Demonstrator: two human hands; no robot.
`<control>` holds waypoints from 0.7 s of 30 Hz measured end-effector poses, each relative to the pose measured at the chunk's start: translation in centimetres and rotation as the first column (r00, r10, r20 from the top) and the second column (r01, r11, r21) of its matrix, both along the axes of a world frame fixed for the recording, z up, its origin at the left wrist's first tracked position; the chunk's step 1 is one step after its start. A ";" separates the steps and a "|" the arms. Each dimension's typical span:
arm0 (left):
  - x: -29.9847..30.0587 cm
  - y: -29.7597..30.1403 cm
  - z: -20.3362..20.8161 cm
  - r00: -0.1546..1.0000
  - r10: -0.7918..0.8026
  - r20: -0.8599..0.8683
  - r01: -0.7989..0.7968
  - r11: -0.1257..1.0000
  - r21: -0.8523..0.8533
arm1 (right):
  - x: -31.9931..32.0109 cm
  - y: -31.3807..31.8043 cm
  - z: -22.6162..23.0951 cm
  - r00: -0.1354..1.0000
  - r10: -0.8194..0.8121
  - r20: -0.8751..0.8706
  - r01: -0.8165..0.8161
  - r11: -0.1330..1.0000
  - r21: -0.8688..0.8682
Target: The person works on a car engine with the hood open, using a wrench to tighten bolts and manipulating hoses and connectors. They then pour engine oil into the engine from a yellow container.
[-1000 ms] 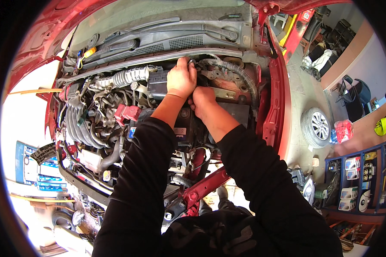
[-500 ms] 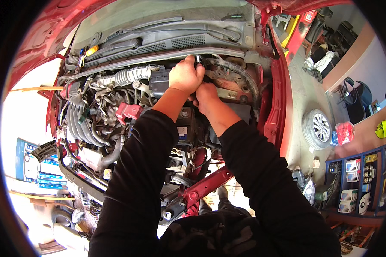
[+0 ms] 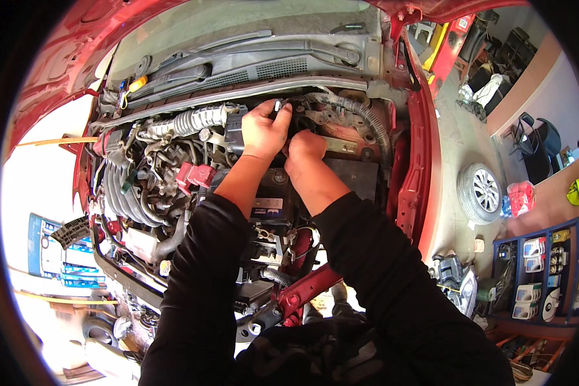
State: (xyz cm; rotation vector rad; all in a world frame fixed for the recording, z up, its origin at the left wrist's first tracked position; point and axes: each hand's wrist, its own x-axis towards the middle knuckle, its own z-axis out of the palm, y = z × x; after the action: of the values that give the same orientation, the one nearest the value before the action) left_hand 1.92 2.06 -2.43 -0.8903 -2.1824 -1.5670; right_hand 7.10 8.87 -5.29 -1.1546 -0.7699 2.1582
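Both hands work at the back of an open engine bay, beside a black plastic box (image 3: pixel 234 132). My left hand (image 3: pixel 261 134) is closed around a dark tool with a silvery end (image 3: pixel 277 106), which pokes out between thumb and forefinger; the rest of it is hidden in the grip. Just right of it and slightly nearer, my right hand (image 3: pixel 306 149) is curled into a fist. Whatever those fingers hold is out of sight. Below my wrists sits a black battery (image 3: pixel 275 193). A ribbed grey air hose (image 3: pixel 177 122) runs leftward from the box.
A ribbed wiring conduit (image 3: pixel 365 114) curves along the right rear of the bay. Red fender metal (image 3: pixel 413 167) borders the right side, and the wiper cowl (image 3: pixel 264 67) lies behind. A red plastic part (image 3: pixel 195 175) sits mid-engine. On the floor at right is a wheel (image 3: pixel 480 193).
My left hand has shifted left and a little nearer, and the silvery tool end moved with it. My right hand has dropped slightly nearer, opening a small gap between the hands.
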 end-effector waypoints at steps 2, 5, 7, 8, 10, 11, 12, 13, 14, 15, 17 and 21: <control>-0.5 -0.6 0.0 1.000 0.003 -0.018 -0.003 1.000 0.026 | 0.1 -1.1 -0.1 0.999 0.003 -0.047 0.002 0.993 0.118; -1.0 -0.6 0.3 0.998 0.038 -0.054 -0.039 0.999 -0.008 | 0.7 -0.7 -0.4 0.995 0.077 0.068 -0.090 0.969 0.229; -1.2 -0.2 0.5 0.997 0.002 -0.075 0.001 0.999 0.034 | 0.6 0.5 -0.6 0.967 0.104 0.234 -0.174 0.937 0.302; -1.4 0.0 0.6 0.998 -0.012 -0.068 0.016 0.998 0.056 | 0.7 1.1 -0.8 0.956 0.125 0.265 -0.208 0.927 0.312; -1.5 0.0 0.7 0.994 0.055 -0.092 -0.055 0.998 0.006 | 0.7 2.2 -1.0 0.923 0.171 0.345 -0.296 0.888 0.352; -1.5 -0.1 0.8 0.991 0.092 -0.097 -0.096 0.995 -0.037 | 0.7 2.6 -1.1 0.902 0.188 0.388 -0.334 0.874 0.353; -1.6 -0.3 0.8 0.987 0.131 -0.090 -0.140 0.985 -0.100 | 0.5 2.7 -1.1 0.893 0.188 0.410 -0.352 0.857 0.375; -1.6 -0.4 0.7 0.985 0.119 -0.124 -0.128 0.989 -0.073 | 0.3 2.6 -1.1 0.884 0.183 0.431 -0.364 0.847 0.387; -1.6 -0.4 0.6 0.989 0.078 -0.126 -0.082 0.996 -0.024 | -0.1 2.8 -1.0 0.866 0.185 0.465 -0.384 0.841 0.382; -1.5 -0.4 0.4 0.993 0.056 -0.104 -0.058 0.998 -0.011 | -0.3 2.8 -0.9 0.868 0.203 0.454 -0.401 0.825 0.397; -1.1 -0.5 -0.1 0.990 0.049 -0.135 -0.047 0.999 0.014 | -0.7 3.2 -0.8 0.848 0.238 0.474 -0.447 0.802 0.396; -0.4 -0.4 -1.3 0.972 -0.040 -0.231 0.074 0.987 0.143 | -0.5 3.4 -1.1 0.832 0.233 0.503 -0.466 0.787 0.404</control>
State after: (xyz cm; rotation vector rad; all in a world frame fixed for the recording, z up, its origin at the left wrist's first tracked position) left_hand 1.55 1.67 -3.72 -1.0371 -1.8705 -1.5477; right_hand 6.56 12.32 -6.40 -1.2675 -1.7793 1.7861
